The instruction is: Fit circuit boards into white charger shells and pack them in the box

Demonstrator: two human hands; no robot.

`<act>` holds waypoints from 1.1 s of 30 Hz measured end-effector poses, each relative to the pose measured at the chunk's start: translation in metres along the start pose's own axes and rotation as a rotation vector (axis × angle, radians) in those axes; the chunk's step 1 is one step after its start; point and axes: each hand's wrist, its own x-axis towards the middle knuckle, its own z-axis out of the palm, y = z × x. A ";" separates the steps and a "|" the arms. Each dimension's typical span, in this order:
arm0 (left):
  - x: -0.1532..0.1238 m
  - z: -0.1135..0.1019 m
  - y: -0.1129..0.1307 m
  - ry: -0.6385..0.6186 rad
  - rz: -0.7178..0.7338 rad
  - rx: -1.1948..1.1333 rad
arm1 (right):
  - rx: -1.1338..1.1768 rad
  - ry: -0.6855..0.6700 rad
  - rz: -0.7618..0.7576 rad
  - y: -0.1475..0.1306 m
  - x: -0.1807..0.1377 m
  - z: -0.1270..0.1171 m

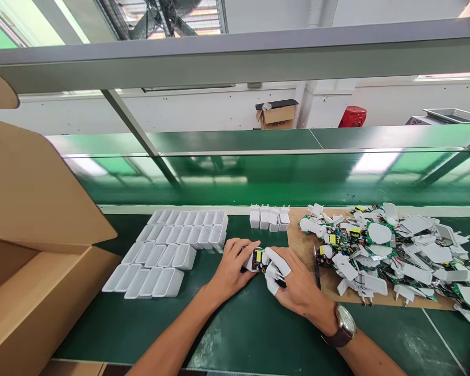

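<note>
My left hand (235, 263) is closed around a white charger shell (249, 261) with a small circuit board (259, 258) showing a yellow part. My right hand (293, 284) wears white finger cots on thumb and forefinger and pinches the same board from the right; a watch sits on that wrist. Both hands meet over the green mat (238, 329), just in front of a short row of assembled white plug units (269, 217).
Rows of empty white shells (168, 250) lie left of my hands. A heap of circuit boards and plug caps (395, 256) covers a brown cardboard sheet (297, 235) at right, with tweezers (316, 267) on it. An open cardboard box (31, 250) stands at far left.
</note>
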 end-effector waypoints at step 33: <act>-0.003 0.003 0.005 -0.140 -0.107 -0.358 | 0.045 0.006 0.084 0.002 -0.001 0.005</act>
